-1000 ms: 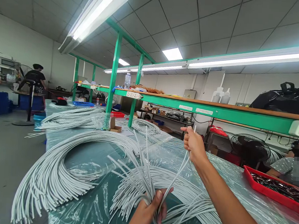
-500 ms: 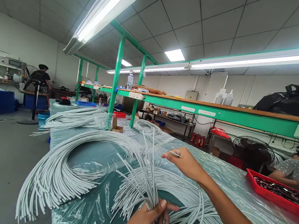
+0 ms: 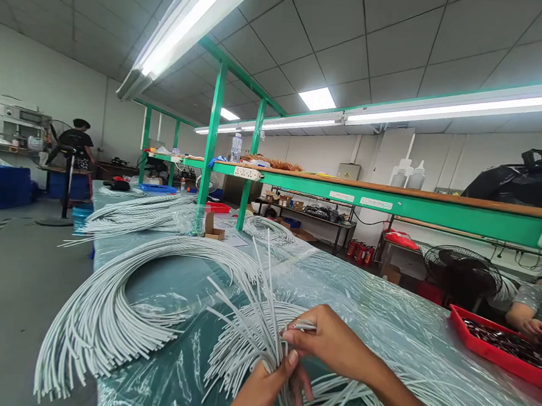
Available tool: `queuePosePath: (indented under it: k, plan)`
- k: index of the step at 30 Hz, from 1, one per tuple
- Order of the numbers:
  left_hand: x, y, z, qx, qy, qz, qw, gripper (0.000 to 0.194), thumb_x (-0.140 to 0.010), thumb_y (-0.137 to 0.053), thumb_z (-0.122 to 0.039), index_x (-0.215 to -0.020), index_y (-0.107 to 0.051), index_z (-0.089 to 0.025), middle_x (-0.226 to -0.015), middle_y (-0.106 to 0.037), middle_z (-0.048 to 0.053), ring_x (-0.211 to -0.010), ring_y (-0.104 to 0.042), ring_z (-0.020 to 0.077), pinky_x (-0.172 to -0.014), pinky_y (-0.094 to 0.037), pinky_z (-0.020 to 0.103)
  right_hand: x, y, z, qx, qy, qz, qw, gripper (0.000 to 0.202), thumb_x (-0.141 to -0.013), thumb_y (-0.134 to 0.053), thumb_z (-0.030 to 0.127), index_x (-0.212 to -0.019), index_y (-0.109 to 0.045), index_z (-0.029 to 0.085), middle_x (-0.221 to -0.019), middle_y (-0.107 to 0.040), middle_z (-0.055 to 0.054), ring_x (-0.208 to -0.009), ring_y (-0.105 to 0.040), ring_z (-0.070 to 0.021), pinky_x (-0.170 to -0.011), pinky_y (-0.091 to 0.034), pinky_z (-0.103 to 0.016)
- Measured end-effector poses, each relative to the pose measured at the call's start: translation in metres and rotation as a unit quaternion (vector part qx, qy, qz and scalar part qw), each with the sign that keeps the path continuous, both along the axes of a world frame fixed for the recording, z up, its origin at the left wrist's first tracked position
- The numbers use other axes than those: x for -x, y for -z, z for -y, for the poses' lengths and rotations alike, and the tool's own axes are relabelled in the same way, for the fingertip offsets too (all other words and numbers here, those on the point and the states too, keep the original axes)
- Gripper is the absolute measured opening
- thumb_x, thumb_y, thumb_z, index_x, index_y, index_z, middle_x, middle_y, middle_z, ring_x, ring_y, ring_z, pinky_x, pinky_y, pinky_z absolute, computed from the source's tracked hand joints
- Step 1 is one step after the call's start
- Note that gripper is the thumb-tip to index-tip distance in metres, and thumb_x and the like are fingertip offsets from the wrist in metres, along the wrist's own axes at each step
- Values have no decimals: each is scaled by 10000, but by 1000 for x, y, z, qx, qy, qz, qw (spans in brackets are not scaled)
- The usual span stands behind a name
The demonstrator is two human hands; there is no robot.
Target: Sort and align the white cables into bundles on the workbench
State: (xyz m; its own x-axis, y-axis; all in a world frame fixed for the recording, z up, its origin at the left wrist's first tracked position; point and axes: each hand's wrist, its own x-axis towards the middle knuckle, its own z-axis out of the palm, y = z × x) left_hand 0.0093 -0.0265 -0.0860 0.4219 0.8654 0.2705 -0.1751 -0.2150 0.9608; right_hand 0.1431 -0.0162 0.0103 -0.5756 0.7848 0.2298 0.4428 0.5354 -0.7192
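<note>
My left hand (image 3: 269,383) is closed around a loose bunch of thin white cables (image 3: 269,292), whose free ends fan upward above my thumb. Just beside it, my right hand (image 3: 331,341) pinches a few short cable ends that poke out to the left between thumb and fingers. Both hands almost touch. Under them a coil of white cables (image 3: 234,354) lies on the table, its cut ends spread to the left; the hands and wrists hide part of it. A larger curved bundle of white cables (image 3: 80,314) rests to the left.
Clear plastic film covers the green table (image 3: 366,294). A red tray (image 3: 495,354) of dark small parts stands at right, near another person's hands (image 3: 536,329). A green-framed shelf (image 3: 327,191) runs along the back. More cable bundles (image 3: 137,213) and an open cardboard box (image 3: 214,229) lie farther off.
My right hand has come down and left toward my left hand, still holding the cable ends. At right, the other person's hands have come into view by the red tray.
</note>
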Motion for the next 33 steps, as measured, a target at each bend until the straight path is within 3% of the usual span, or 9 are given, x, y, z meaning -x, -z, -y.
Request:
queuePosePath:
  k: [2,5,8,10,12,15,24,29,33]
  plan:
    - [4,0,0,-4,-17,22,1000,564,-816,-401,-580,-1053,-615,-115,-710,-680,76,-658,-618,196,-658,-431,301,-2,2,-2,-18,15,-33,999,277,-790,-519,317,-565,-502,158,-527,-435,36,-498,-411,-97,-470,-309,-187]
    - [10,1,-3,7,-43,44,998,454,-845,-437,-494,-1137,-584,-179,-1009,-673,75,-955,-590,204,-885,-388,322,-10,3,-10,-77,73,-117,988,243,-822,-490,370,-683,-525,172,-635,-491,18,-601,-473,-125,-541,-349,-203]
    - [13,2,-6,11,-34,40,999,452,-829,-445,-518,-1056,-622,-169,-812,-686,50,-680,-614,152,-670,-446,262,-26,-2,-23,-152,178,-231,944,321,-866,-392,482,-743,-467,195,-577,-364,53,-513,-355,-108,-506,-297,-214]
    - [11,3,-6,13,-6,13,1000,518,-807,-429,-571,-978,-639,-129,-521,-575,-8,-380,-435,83,-429,-321,210,-36,-11,-31,-199,248,-303,899,374,-878,-327,542,-757,-430,203,-567,-284,69,-472,-260,-103,-473,-242,-224]
    - [9,4,-6,18,24,-16,999,561,-790,-418,-604,-902,-654,-107,-410,-442,-50,-318,-269,55,-372,-196,205,-41,-24,-35,-245,292,-356,853,400,-866,-336,578,-743,-411,205,-592,-284,64,-491,-245,-103,-485,-229,-232]
    - [9,4,-4,29,58,-38,997,568,-798,-401,-602,-884,-667,-108,-409,-387,-60,-351,-261,55,-391,-186,203,-35,-40,-35,-271,293,-398,826,436,-841,-369,609,-683,-384,203,-617,-330,52,-521,-278,-98,-508,-244,-235]
    - [11,-1,3,65,83,-71,992,518,-806,-441,-570,-863,-703,-126,-487,-379,-38,-442,-320,63,-461,-220,214,-9,-47,-40,-39,195,-384,902,542,-732,-469,675,-575,-203,230,-456,-151,109,-394,-114,-51,-372,-101,-205]
    - [10,0,3,52,79,-81,992,577,-785,-426,-615,-879,-707,-120,-468,-366,-39,-424,-300,61,-445,-191,220,-11,-40,-32,95,139,-259,951,366,-641,-657,472,-621,-403,209,-407,-182,132,-371,-110,-44,-357,-74,-189]
    - [7,3,1,47,74,-79,993,590,-767,-439,-631,-886,-708,-120,-455,-357,-46,-409,-287,56,-426,-179,212,-6,-33,-20,120,81,-180,973,257,-636,-658,375,-594,-518,163,-401,-231,111,-373,-143,-41,-372,-81,-197]
